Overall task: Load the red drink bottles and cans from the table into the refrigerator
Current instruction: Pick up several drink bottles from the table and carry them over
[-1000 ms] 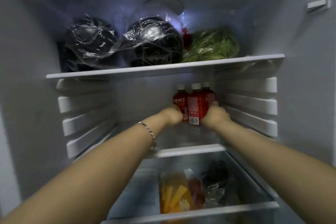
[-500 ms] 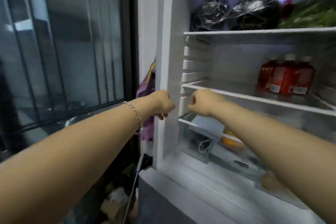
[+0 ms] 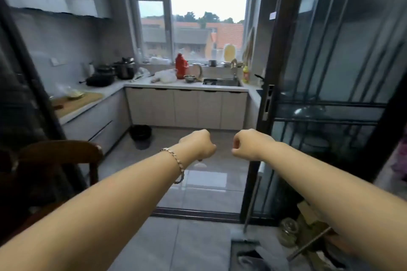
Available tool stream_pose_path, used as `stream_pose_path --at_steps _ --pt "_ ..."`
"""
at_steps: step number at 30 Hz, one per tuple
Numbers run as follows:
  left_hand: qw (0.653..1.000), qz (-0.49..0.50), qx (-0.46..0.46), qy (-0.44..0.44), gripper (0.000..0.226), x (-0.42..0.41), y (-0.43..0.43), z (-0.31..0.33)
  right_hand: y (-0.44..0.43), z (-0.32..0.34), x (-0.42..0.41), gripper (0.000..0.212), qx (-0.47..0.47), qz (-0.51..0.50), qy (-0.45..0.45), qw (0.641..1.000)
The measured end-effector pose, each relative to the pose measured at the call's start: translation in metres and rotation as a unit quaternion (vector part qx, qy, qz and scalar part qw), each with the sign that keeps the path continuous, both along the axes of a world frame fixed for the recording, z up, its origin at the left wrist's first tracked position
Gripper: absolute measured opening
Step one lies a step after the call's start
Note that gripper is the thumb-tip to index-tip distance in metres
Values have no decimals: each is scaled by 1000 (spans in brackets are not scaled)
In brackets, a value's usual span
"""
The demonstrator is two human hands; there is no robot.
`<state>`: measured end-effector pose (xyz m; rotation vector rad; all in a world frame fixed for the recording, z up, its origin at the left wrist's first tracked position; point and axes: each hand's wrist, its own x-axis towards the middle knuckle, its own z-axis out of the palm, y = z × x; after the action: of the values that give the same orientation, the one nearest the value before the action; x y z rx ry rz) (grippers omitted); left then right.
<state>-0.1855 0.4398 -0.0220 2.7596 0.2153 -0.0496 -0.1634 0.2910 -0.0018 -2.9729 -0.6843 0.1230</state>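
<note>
Both my arms stretch out in front of me at chest height over a grey tiled floor. My left hand [image 3: 199, 144], with a chain bracelet on its wrist, is curled into a loose fist and holds nothing. My right hand [image 3: 247, 144] is curled the same way, a hand's width to its right, also holding nothing. The refrigerator, the table and the red drink bottles and cans are out of view. I face an open doorway into a kitchen.
A dark-framed glass sliding door [image 3: 326, 99] stands on the right. A wooden chair [image 3: 63, 154] is at the left. Beyond are a counter with a sink [image 3: 222, 82], pots, a red thermos [image 3: 181, 68] and a black bin [image 3: 141, 132]. Clutter lies at the door's foot.
My hands let go of the red bottles on the fridge shelf and drew back. My view swung left, away from the refrigerator, past the glass door to the kitchen doorway.
</note>
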Motion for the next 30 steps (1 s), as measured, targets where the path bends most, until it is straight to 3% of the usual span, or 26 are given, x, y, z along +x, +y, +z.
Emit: stream_pose_path --at_steps 3,8,14,23,30 --pt "992 130 9 -6 19 -75 122 -12 130 -16 -40 20 7 108 19 994" --pt "971 236 19 -15 22 -190 256 -22 286 -32 -118 17 20 227 54 972" --pt "917 397 40 11 21 -378 435 -28 504 -48 -270 18 28 392 71 917" --pt "829 559 8 20 19 -563 584 -62 714 -71 -437 20 8 541 84 837" --pt "751 660 5 13 21 -656 707 -86 870 -99 -520 23 -5 619 76 781"
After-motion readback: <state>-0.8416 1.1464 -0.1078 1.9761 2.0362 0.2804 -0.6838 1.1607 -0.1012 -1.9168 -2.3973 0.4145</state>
